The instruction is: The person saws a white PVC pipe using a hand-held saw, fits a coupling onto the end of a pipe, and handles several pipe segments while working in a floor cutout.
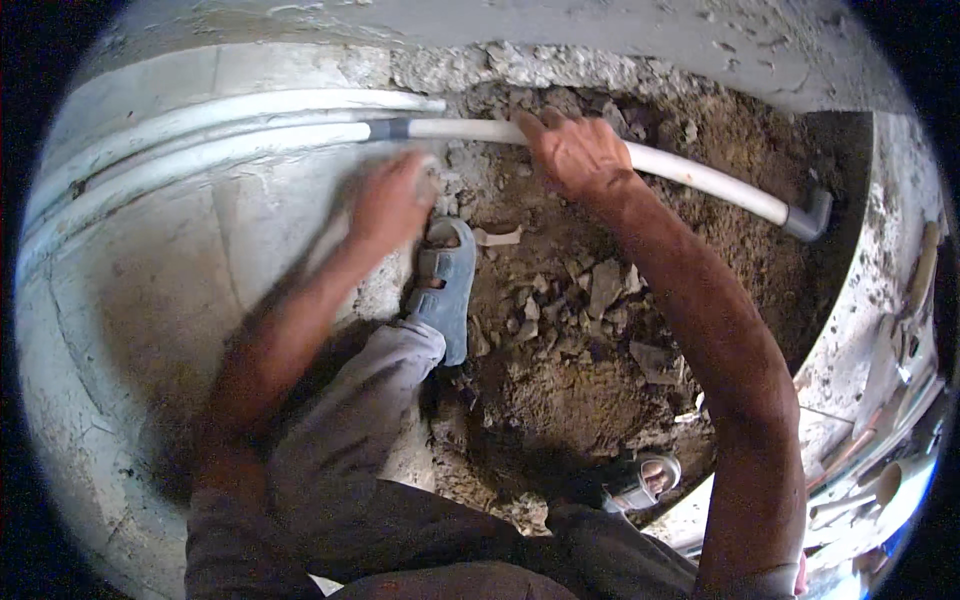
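Observation:
My right hand (580, 155) is wrapped over a white plastic pipe (690, 170) that crosses the dug-out ground. A grey coupling (390, 129) joins this pipe to a longer white pipe (250, 150) on the left, and a grey elbow (812, 215) caps its right end. Just below the coupling, my left hand (392, 205) is closed and slightly blurred by motion. Something pale and greyish shows at its fingers, too unclear to name. A second white pipe (300, 100) runs behind the first, its end near the broken concrete.
Broken stones (605, 290) and loose soil lie in the pit between my feet, one in a grey clog (458, 290). A rough wall (640, 60) borders the far side. A pale slab (850, 290) edges the right, with pipe pieces (900, 480) beyond it.

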### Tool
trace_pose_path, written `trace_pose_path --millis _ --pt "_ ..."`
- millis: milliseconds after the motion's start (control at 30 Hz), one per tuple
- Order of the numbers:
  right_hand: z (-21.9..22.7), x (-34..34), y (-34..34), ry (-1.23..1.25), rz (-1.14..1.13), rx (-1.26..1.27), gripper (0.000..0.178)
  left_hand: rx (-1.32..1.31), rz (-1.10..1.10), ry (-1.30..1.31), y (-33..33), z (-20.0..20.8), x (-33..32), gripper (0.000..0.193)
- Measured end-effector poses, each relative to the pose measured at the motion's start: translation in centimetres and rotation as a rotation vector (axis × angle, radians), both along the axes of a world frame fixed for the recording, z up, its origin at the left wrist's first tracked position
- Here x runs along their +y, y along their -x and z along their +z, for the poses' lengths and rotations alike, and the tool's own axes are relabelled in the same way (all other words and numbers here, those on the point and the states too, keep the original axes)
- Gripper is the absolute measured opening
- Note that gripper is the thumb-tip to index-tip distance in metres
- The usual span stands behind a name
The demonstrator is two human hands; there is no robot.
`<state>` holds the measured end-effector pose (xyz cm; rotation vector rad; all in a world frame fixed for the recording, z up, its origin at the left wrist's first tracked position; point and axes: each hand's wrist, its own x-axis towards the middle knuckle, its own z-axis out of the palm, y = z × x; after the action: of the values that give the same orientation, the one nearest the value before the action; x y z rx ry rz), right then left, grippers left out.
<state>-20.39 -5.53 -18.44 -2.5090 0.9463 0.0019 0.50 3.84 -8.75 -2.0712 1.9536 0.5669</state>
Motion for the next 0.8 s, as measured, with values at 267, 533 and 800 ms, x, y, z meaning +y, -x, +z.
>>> trace_pose_path --millis 267,533,800 --pt "0.4 0.5 -1.3 0.085 -0.051 -0.041 0.038 1.609 1.384 0.019 -3.0 -9.6 0.0 0.039" --pt "0.9 0.3 -0.8 0.107 -0.085 -0.055 0.039 1.892 1.675 0.334 -3.9 -10.2 -4.9 0.032" --pt "1.1 0.3 -1.3 0.098 -0.088 -0.053 0.039 1.770 1.657 0.341 -4.1 -8.6 -5.3 0.029"
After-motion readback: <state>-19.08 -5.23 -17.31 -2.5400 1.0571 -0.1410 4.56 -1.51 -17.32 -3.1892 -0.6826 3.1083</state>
